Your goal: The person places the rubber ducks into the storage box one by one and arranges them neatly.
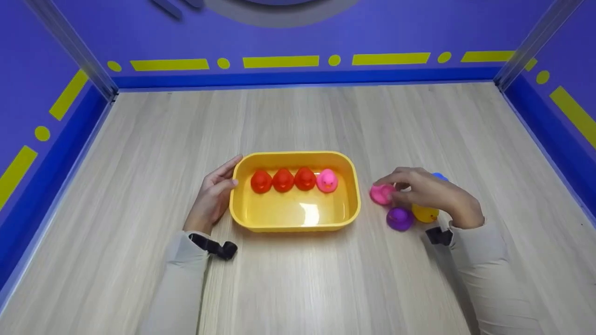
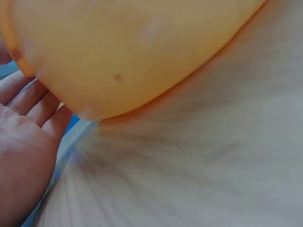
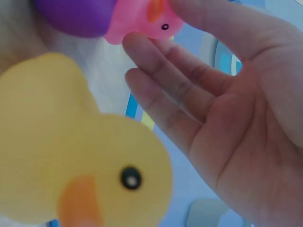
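Observation:
A yellow plastic tub (image 1: 295, 228) stands mid-table. In it, several rubber ducks form a row: three red ducks (image 1: 283, 180) and, at the right end, a pink duck (image 1: 327, 180). My left hand (image 1: 212, 197) holds the tub's left side, thumb at the rim and fingers along the outer wall (image 2: 123, 61). To the right of the tub, my right hand (image 1: 421, 188) pinches a second pink rubber duck (image 3: 158, 21) by its head between thumb and fingers. Beside that duck are a purple duck (image 1: 399, 218) and a yellow duck (image 3: 113, 156), partly under the hand.
A blue object (image 1: 440, 177) peeks out behind my right hand, mostly hidden. Blue-purple panels (image 1: 298, 42) with yellow marks wall the wooden table (image 1: 298, 288) at the back and both sides. Each wrist wears a black strap (image 1: 205, 243).

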A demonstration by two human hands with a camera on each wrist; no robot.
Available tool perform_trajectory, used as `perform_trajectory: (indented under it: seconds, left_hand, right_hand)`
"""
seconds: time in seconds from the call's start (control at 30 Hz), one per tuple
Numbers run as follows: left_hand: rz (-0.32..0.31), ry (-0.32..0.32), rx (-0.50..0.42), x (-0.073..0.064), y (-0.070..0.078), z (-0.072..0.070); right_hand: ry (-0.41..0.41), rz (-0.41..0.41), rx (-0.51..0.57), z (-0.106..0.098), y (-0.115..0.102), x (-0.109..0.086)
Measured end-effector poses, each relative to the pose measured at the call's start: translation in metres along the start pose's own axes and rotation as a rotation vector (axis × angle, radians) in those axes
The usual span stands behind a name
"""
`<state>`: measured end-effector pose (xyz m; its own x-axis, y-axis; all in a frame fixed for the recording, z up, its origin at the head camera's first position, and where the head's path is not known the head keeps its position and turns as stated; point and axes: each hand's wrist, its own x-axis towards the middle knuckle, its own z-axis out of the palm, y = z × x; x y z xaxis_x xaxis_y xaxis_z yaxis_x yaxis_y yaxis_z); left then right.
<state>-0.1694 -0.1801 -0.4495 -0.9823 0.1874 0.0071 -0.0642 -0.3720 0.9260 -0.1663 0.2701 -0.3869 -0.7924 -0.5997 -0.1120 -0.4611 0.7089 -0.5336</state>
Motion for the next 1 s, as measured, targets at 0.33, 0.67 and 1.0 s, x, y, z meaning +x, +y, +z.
perform_trajectory:
  seconds: [0.33,0.67,1.0]
  left_hand:
    - [0.012,0.006,0.009,-0.0009,0.0011,0.0001]
    - [0.01,0.003,-0.006,-0.0001,0.0018,0.0012]
    - [0.003,0.002,-0.007,0.0001,0.0012,0.0006]
  right_hand:
    - [0.023,-0.018,-0.042,-0.0022,-0.0007,0.0004]
    - [0.034,-0.019,-0.062,-0.0027,-0.0014,0.0001]
    - [0.082,-0.067,-0.069,-0.0025,0.0009,-0.0002]
